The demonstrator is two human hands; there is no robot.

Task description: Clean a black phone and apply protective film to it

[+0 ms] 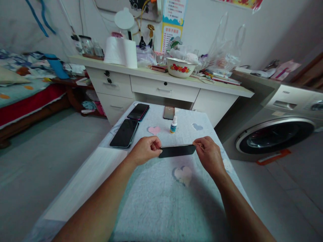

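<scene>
Below the left hand [147, 148] and the right hand [210, 155] stood a table [151, 208] under a pale blue, heart-patterned cloth. Beyond them, a white desk [153, 88] with drawers lined a pale wall [199, 20], where a blue-and-yellow poster [173, 25] hung. Well to the left hand's left was a bed [30, 92] with red edging; to the right hand's right, a silver washing machine [270, 116]. Grey floor [75, 144] showed on both sides, and the light was dim.
</scene>
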